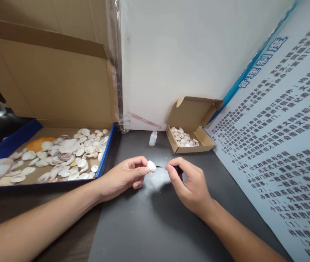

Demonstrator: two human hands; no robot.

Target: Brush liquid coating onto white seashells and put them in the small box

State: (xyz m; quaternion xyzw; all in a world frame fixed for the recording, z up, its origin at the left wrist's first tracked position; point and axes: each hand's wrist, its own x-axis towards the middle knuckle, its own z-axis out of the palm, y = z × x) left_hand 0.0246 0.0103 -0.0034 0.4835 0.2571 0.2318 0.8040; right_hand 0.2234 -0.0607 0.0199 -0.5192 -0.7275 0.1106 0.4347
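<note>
A small white seashell [152, 166] with a speckled lower edge is pinched between the thumb and fingers of my left hand [129, 173]. Facing it, my right hand [189, 180] is closed on a thin dark-tipped stick [158, 166] that looks like a small brush. Its tip points left and reaches the shell's right side or stops just short; I cannot tell which. Something black, partly hidden, shows behind my right fingers. Beyond both hands, a small uncapped bottle [153, 139] with whitish contents stands upright on the dark grey mat [133, 233].
To the left lies a large open blue-edged box [106, 149] of many shells, including an orange one [39, 144]. A small open cardboard box [195, 149] of shells sits at the back right. White panel [171, 62] behind, printed board [280, 127] on the right.
</note>
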